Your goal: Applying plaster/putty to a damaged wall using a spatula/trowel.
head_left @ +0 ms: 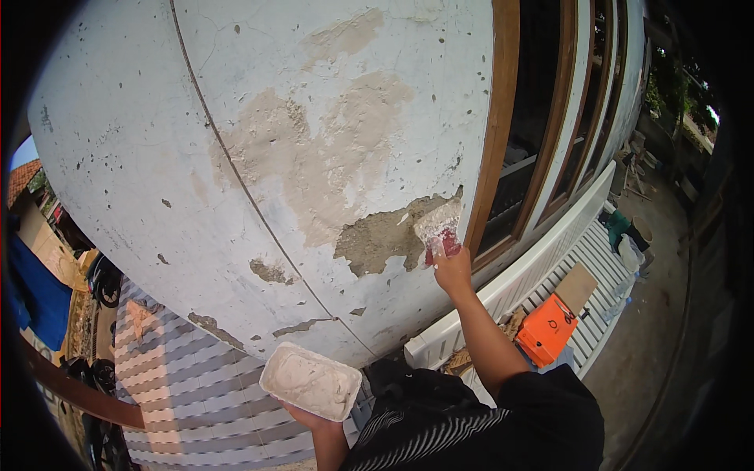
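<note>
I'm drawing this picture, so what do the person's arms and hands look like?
The right arm has a short black sleeve and is bare below it. The right hand wears no glove. The left hand looks bare too, though its fingers are mostly hidden, and I can't make out the left sleeve. The black top has pale stripes on it.

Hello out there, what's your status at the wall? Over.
Right hand: gripping scraper at right end of bare patch. Left hand: holding tub of pale paste. Cord: left of bare patch, clear of scraper.
</note>
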The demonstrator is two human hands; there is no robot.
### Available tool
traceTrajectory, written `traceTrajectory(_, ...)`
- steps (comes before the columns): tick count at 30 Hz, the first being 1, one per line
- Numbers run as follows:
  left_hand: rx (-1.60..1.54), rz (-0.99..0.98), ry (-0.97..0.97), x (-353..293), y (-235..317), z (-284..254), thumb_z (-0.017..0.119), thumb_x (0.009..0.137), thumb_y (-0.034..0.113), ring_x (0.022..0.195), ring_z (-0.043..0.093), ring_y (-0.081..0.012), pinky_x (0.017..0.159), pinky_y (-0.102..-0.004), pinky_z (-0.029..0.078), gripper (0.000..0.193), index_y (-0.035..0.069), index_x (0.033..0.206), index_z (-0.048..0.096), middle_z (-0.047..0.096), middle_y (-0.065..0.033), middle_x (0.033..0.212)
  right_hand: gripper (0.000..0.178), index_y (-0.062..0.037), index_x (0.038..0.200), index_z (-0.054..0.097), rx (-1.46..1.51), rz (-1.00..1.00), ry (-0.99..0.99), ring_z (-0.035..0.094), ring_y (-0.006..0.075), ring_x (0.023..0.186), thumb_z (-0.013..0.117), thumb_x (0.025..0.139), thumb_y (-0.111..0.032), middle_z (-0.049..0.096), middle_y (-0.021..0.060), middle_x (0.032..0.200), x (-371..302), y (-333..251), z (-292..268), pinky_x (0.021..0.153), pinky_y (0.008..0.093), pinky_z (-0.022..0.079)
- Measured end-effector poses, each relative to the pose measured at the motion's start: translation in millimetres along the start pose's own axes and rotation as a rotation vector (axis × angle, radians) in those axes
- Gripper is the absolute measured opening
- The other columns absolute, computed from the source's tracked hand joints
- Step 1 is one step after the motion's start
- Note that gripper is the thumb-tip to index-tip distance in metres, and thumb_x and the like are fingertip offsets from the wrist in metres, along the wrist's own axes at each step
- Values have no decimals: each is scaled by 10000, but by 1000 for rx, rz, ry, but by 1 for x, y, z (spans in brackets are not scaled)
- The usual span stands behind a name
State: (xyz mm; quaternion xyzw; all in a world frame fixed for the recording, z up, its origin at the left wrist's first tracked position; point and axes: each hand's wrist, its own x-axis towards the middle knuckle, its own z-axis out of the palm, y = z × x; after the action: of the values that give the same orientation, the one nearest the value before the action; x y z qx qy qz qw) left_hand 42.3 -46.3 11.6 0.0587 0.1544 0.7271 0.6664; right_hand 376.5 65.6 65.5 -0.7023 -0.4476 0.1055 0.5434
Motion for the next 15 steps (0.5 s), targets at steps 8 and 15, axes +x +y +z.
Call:
traceTrajectory(8,-16,2,2,-5,4,2,387,946,610,1255,521,-367,1024,-582,432,652,178,1428,465,523,-84,1409,352,17,740,680,14,-126,-49,620,204,545,597,958,-247,649,98,604,-5,6,2,558,373,466)
traceTrajectory(15,9,9,-2,-4,7,-10,380,938,620,1250,526,-367,1022,-584,432,666,180,1431,464,522,-84,1411,370,10,736,683,-143,-113,-28,638,254,538,602,949,-281,644,143,605,-7,0,15,569,392,484)
